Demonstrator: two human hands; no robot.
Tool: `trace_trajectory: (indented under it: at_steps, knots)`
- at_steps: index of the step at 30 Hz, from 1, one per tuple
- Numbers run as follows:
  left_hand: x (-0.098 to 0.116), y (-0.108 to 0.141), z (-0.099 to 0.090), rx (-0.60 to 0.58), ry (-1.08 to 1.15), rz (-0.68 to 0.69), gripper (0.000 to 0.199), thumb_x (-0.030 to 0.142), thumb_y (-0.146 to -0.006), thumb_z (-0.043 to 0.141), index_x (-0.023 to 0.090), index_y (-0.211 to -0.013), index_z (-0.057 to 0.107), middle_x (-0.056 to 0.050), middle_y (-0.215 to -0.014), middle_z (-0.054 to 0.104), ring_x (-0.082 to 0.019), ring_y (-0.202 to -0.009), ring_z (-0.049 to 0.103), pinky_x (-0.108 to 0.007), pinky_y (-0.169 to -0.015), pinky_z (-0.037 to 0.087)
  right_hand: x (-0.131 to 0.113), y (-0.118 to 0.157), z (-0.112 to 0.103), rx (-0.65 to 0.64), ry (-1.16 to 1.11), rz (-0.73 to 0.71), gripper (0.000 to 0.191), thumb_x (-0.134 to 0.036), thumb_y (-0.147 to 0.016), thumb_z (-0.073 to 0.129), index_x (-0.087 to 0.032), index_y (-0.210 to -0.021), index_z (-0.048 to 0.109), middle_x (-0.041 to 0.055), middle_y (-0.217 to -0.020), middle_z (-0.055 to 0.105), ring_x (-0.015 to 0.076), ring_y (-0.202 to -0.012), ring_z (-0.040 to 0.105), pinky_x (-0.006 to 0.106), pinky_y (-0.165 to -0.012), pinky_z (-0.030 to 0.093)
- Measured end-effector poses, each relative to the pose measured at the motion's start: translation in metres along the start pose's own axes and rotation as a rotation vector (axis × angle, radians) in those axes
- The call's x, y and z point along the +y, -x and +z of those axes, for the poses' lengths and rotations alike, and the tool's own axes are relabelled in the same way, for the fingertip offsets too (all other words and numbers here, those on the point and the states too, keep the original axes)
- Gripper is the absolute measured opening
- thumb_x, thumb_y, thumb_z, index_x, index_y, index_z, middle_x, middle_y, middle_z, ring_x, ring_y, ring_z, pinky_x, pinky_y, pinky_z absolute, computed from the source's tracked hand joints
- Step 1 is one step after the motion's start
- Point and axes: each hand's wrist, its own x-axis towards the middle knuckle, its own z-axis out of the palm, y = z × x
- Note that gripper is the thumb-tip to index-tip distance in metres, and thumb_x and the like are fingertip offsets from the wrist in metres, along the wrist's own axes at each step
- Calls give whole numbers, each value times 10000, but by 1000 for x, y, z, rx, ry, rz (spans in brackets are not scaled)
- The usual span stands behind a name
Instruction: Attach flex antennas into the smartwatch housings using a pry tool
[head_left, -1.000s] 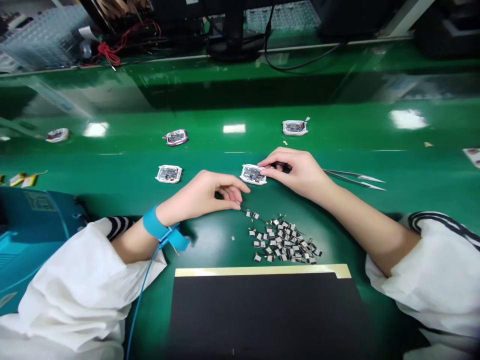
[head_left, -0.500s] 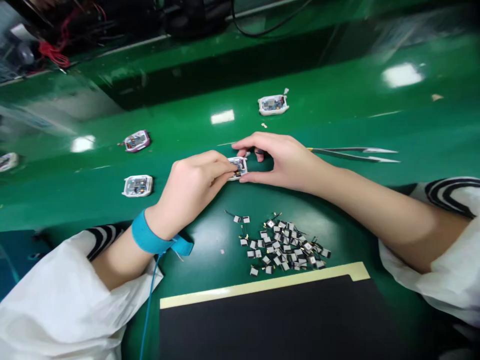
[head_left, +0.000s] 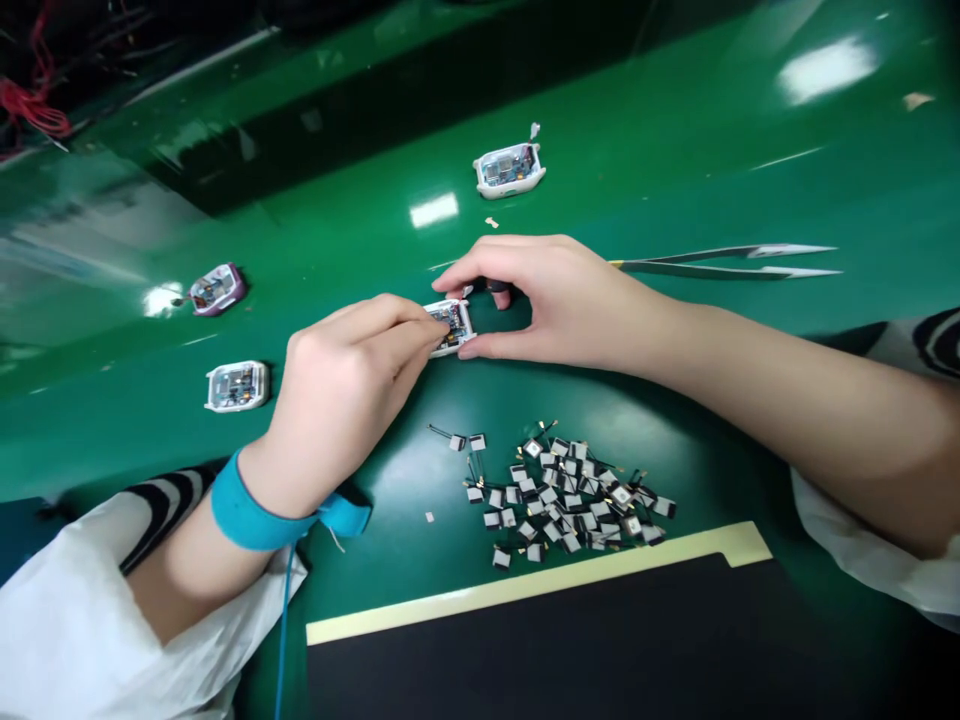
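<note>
A small white watch case [head_left: 457, 318] with a bare circuit board inside is between my hands, face up. The closed fingertips of my left hand [head_left: 356, 365] press on its left part and hide it. My right hand [head_left: 551, 295] grips the case's right end, thumb at the lower edge and index finger at the upper. A tiny pale piece [head_left: 468, 291] sticks out by that index finger. Tweezers [head_left: 712, 262] stretch out to the right from behind my right hand; whether it holds them I cannot tell.
Two open white cases, one at the left [head_left: 238, 386] and one at the back [head_left: 508, 170], and a purple-edged case [head_left: 217, 288] lie on the green mat. Nearer me lies a pile of small grey-and-black wired parts [head_left: 574, 495], before a black sheet [head_left: 540, 640]. A blue wrist strap [head_left: 259, 510] trails a cord.
The camera view has shifted and come slightly closer. Both hands stay at the watch case, with nearly the same grip. The left fingertips still press on it.
</note>
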Motion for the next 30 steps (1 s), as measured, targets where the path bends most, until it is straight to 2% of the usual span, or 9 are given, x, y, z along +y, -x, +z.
trace_trajectory:
  at_steps: [15,30]
  knots:
    - [1,0,-2,-65,-73,65,147,175,-832,478,154,-893,610,-18,-869,616,-155,-754,572,-260,-627,450,-3,-3,-3,-32,52,4,337,-329,-731,629,-124,-981,536,15,-909,539,111,-830,497,242,-706,401]
    - [-1,0,-1,-38,-76,62,129,205,-833,474,194,-886,592,4,-842,604,-135,-710,546,-245,-611,439,-2,-2,-2,-39,60,-28,304,-297,-752,588,-116,-985,513,25,-929,526,123,-860,481,269,-748,397]
